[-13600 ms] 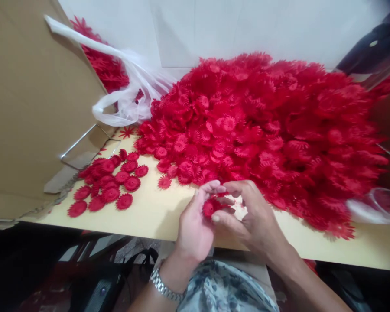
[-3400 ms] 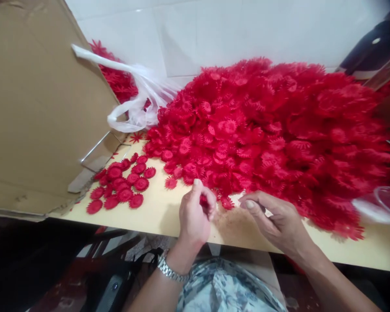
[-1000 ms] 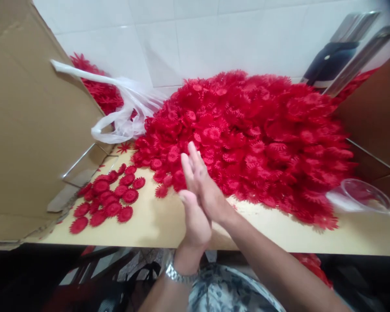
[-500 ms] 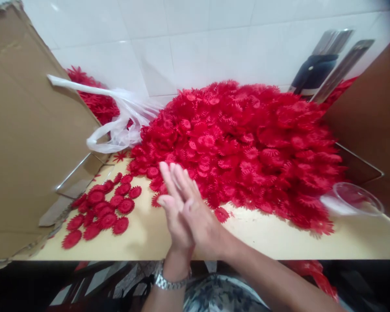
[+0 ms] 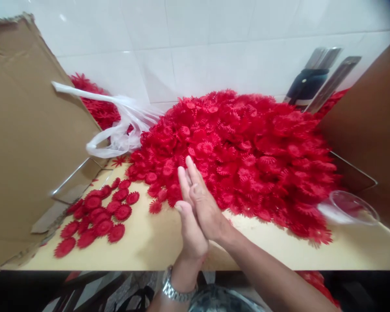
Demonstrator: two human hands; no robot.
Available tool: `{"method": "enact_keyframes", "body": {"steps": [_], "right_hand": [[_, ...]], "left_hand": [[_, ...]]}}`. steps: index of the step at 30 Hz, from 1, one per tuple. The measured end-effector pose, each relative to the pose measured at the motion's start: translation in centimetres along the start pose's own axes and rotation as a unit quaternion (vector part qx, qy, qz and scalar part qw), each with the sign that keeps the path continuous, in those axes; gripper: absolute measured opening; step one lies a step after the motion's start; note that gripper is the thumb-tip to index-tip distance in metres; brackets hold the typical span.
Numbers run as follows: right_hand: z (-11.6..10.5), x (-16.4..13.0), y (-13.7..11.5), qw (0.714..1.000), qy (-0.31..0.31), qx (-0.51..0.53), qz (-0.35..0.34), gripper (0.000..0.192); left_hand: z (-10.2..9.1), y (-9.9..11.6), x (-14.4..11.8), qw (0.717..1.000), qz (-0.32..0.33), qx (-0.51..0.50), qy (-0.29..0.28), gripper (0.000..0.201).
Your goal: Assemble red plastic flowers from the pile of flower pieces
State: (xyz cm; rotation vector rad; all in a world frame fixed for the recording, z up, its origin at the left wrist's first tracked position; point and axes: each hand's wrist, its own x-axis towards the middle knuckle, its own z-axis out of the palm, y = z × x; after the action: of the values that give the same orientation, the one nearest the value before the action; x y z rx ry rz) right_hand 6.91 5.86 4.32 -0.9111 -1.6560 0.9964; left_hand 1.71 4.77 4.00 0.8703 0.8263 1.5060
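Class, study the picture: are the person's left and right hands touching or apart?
Touching. The head view shows the right hand against the left hand, palm to palm, no gap visible near the wrists.

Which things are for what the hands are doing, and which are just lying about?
Seem to belong:
- left hand and right hand, palm to palm; can't see what's between
- red heap, behind the hands
- small red pile, left

Probably just about:
- white bag
- cardboard
- clear tub
- watch, worn on the left wrist
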Motion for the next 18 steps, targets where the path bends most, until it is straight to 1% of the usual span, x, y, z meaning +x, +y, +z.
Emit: {"method": "enact_keyframes", "body": {"steps": [3,5,7,10,13,15,18], "right_hand": [[-0.1,-0.1,-0.3,1.000,-0.017,0.003,0.004,0.058],[-0.1,-0.5,-0.8,0.999,-0.033,-0.015,-0.007,0.059],[-0.1,-0.8,-1.0,0.999,-0.027,-0.025,-0.015,0.060],[-0.3,-0.3,-0.4,1.000,0.018,-0.013,-0.012,0.059],[-0.7,0.5,0.7,0.999,0.040,-0.029,-0.004,0.062],[-1.1,0.9,1.2,0.997,0.063,-0.048,-0.017,0.065],[-1.9,1.4,0.9,0.989,0.124,-0.073,-0.042,0.062]], "left_hand": [[0.0,-0.3,0.1,0.999,0.030,-0.034,-0.005,0.063],[-0.2,-0.2,0.3,0.998,0.018,-0.055,-0.009,0.059],[-0.2,-0.1,0.4,0.997,0.006,-0.071,-0.015,0.058],[0.2,-0.4,0.3,0.997,0.000,-0.081,-0.019,0.062],[0.4,-1.0,0.0,0.996,-0.011,-0.083,-0.001,0.064],[0.5,-1.4,-0.2,0.995,-0.028,-0.091,0.004,0.064],[0.9,-1.7,-0.9,0.991,-0.068,-0.116,0.003,0.063]]}}
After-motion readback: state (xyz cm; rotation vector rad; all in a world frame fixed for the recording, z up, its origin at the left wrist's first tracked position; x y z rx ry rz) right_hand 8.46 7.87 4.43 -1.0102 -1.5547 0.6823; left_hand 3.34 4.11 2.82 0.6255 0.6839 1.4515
